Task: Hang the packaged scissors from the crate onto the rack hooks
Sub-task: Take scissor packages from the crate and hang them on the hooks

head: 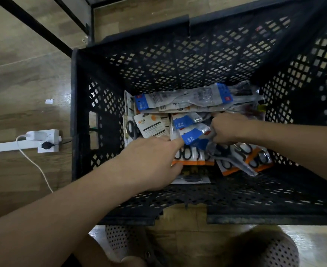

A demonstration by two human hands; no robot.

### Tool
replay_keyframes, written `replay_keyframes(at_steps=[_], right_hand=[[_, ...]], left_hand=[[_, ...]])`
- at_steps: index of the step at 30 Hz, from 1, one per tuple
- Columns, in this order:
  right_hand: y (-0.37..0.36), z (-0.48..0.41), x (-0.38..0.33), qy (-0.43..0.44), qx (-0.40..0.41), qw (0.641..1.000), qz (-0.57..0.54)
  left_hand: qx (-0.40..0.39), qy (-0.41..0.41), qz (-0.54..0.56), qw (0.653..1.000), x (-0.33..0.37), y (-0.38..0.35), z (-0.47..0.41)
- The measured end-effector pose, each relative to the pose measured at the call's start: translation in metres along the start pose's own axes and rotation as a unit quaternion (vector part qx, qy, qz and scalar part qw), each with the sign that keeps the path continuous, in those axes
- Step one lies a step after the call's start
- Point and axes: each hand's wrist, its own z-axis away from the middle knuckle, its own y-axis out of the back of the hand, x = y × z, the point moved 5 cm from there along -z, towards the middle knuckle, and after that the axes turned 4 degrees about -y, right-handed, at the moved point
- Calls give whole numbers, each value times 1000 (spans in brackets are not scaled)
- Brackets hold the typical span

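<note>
A black lattice crate (pixel 178 60) stands on the floor with several packaged scissors lying in its bottom. Both my hands reach down into it. My left hand (pixel 149 160) pinches a blue-labelled scissors pack (pixel 192 137) at its corner, its thumb lying by orange-carded packs (pixel 189 157). My right hand (pixel 228 128) is curled around the clear plastic of a scissors pack (pixel 233 157) with black handles that slants down to the right. More blue-labelled packs (pixel 178 99) lie along the back wall. No rack hooks are in view.
A white power strip (pixel 43 140) with a charger and cable lies on the wooden floor left of the crate. Black rack legs (pixel 89 20) stand behind the crate. White perforated shoes (pixel 270 251) show at the bottom edge.
</note>
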Motion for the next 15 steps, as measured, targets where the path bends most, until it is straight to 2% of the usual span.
replay_keyframes(at_steps=[3,6,10,15], right_hand=[[-2,1,-8,5,6,1000,-26],[-14,-1,-12,32,-26,996,-75],[-17,1,-8,36,-19,995,-87],[-23,11,-20,17,-58,996,-58]], left_hand=[[-3,-3,-4,1000,-1,-2,-1],[-4,-4,-4,1000,0,-3,-3],[-14,-5,-9,1000,2,-5,-6],[-15,-9,-19,1000,5,-7,-7]])
